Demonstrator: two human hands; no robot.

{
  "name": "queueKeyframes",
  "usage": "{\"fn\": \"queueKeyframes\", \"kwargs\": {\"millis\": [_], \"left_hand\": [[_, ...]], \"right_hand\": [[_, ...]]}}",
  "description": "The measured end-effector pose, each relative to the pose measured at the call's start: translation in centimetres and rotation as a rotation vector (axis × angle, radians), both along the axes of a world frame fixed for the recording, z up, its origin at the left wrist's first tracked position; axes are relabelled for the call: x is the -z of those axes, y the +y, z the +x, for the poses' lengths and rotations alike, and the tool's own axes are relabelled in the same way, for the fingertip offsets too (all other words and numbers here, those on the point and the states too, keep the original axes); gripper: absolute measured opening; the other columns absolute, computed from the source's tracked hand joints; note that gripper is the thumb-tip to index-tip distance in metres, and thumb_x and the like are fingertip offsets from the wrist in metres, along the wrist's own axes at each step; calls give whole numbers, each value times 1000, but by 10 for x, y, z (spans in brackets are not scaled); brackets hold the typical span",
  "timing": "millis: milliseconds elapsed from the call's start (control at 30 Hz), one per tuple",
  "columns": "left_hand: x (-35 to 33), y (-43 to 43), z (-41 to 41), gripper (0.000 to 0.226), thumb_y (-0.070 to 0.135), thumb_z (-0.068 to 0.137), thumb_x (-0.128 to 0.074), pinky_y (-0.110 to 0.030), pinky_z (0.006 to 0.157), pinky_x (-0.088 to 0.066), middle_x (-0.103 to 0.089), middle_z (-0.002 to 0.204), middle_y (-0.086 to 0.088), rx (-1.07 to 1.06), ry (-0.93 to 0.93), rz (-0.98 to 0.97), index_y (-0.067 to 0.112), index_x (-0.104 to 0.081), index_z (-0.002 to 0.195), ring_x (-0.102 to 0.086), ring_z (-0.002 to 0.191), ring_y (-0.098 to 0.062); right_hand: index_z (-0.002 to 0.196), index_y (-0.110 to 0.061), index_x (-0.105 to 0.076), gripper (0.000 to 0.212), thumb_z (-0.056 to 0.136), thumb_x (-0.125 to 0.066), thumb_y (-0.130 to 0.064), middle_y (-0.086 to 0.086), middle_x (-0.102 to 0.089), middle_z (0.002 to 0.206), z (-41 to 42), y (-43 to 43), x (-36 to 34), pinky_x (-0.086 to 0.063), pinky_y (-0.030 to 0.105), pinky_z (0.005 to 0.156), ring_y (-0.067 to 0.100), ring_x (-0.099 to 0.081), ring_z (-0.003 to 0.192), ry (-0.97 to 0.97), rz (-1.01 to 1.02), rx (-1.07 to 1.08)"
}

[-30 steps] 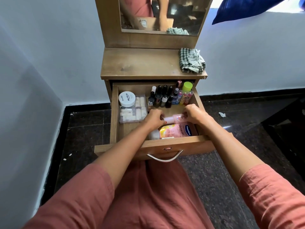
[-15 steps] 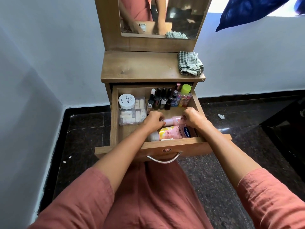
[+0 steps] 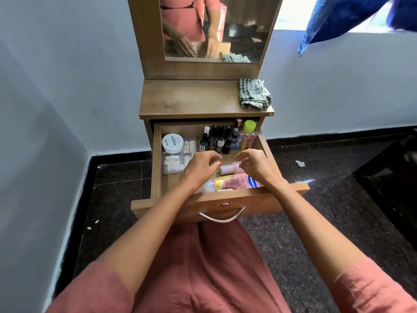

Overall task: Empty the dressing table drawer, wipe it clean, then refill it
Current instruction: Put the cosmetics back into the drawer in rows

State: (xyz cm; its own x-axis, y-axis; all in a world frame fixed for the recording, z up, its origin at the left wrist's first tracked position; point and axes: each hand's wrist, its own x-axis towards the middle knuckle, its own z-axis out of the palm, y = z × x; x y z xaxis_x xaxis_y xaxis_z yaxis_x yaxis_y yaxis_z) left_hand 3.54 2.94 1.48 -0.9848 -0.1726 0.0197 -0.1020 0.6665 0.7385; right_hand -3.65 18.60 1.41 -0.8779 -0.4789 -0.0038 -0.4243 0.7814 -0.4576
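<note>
The light-brown wooden drawer (image 3: 157, 177) of the dressing table stands pulled out and is full. A small pink bottle with a pale cap (image 3: 229, 169) lies on its side near the front, just behind a large pink-and-yellow lotion bottle (image 3: 234, 181), which also lies flat.

The left hand (image 3: 200, 168) hovers with loosely curled fingers and nothing in it, its thumb tip just beside the small bottle's cap. The right hand (image 3: 255, 164) curls over the bottle's other end (whether it pinches or merely touches cannot be told).

At the back stands a row of dark nail-polish bottles (image 3: 216, 138). A round white jar (image 3: 172, 143) rests on a clear plastic box (image 3: 178, 164). A green-and-white checked cloth (image 3: 253, 93) lies crumpled on the wooden tabletop (image 3: 187, 100).
</note>
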Motion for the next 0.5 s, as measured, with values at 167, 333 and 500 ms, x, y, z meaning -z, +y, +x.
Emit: {"fn": "queueKeyframes", "kwargs": {"millis": [167,333,500], "left_hand": [[-13,14,37,20,7,88,-55,-27,88,-49,-68,104,-5,-67,156,31,8,-67,104,-62,96,-16],[-15,33,76,18,8,86,-57,-13,80,-45,-67,98,1,-108,421,50,12,-65,102,-58,87,-3],[6,47,103,21,21,84,-49,-15,81,-44,-67,96,3,-40,550,13,18,-63,100,-56,89,-4]], "right_hand": [[96,-3,-69,20,82,-56,4,12,-69,101,36,-3,-14,-52,34,85,22,-64,86,38,-221,29],[87,-1,-70,15,79,-60,6,7,-67,88,74,5,-18,-44,7,72,14,-59,76,99,-377,20],[78,-3,-69,19,72,-63,14,-7,-61,74,99,18,-6,-40,0,71,-2,-55,75,99,-485,-9]]}}
